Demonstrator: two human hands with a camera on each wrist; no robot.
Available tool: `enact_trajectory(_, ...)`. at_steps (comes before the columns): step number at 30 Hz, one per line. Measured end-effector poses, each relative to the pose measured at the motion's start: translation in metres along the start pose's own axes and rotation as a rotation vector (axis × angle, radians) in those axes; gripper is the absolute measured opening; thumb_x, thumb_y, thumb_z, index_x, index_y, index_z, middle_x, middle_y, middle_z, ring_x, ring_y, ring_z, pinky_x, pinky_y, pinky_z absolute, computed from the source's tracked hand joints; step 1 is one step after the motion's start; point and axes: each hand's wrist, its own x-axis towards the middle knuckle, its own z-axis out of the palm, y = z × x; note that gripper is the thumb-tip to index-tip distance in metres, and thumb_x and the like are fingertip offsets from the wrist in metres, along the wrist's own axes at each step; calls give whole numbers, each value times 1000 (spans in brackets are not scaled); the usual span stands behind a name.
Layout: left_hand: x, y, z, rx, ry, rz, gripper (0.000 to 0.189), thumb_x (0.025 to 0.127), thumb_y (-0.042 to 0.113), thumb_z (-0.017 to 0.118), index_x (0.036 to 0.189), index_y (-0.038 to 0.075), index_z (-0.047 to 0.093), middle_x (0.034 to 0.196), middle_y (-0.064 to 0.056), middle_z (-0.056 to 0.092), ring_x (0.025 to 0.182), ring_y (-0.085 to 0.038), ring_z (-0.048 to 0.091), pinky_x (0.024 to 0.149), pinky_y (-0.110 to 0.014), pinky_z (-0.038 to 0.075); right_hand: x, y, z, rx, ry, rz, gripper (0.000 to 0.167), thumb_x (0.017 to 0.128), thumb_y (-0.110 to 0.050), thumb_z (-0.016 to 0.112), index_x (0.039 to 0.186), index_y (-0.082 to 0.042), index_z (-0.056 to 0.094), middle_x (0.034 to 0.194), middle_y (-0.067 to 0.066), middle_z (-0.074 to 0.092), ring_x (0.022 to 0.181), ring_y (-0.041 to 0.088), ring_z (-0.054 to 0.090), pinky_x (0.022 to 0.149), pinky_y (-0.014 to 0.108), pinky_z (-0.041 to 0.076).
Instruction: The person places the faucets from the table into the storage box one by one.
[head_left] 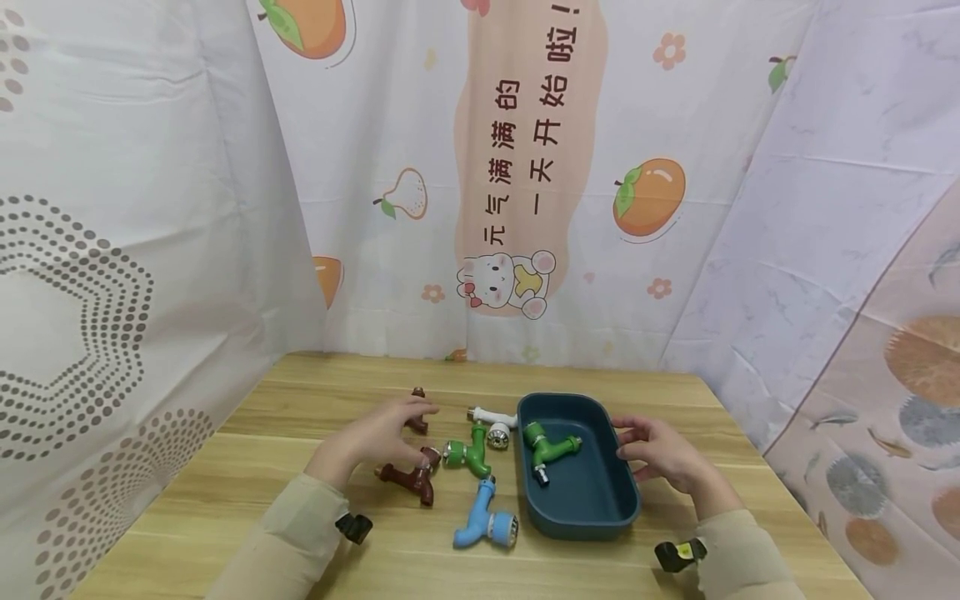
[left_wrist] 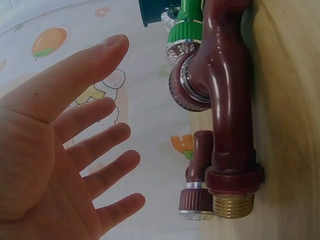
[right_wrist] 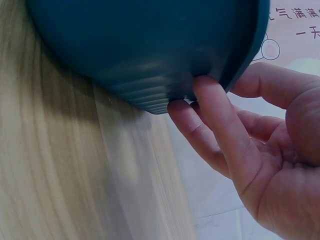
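Observation:
My left hand (head_left: 381, 435) hovers by two dark red-brown taps, its fingers spread and holding nothing. The nearer brown tap (head_left: 411, 478) lies just below the thumb; the farther brown tap (head_left: 417, 417) is partly covered by the fingers. In the left wrist view, the brown tap with a brass thread (left_wrist: 230, 110) is beside the open palm. My right hand (head_left: 663, 454) touches the outer right wall of a dark teal bin (head_left: 592, 504) with its fingertips (right_wrist: 207, 90). Inside the bin lies a green tap (head_left: 551, 450) with a metal spout tip.
Between the left hand and the bin lie a green tap (head_left: 468, 452), a white tap (head_left: 497, 423) against the bin's left side, and a blue tap (head_left: 483, 521) nearer the front. A wooden table (head_left: 420, 567) carries everything; printed curtains (head_left: 390, 275) hang behind and at both sides.

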Motion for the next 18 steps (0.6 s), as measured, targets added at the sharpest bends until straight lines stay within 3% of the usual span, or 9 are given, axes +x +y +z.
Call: enact_trajectory(18, -6, -10, 11, -47, -67, 8, 83, 74, 24, 93, 147, 14, 56, 154, -13, 46, 140, -38, 42, 110, -57, 38, -1, -1, 0, 7, -15, -4, 65, 92, -1, 65, 150, 10, 36, 124, 27, 58, 98, 28, 63, 70, 48, 60)
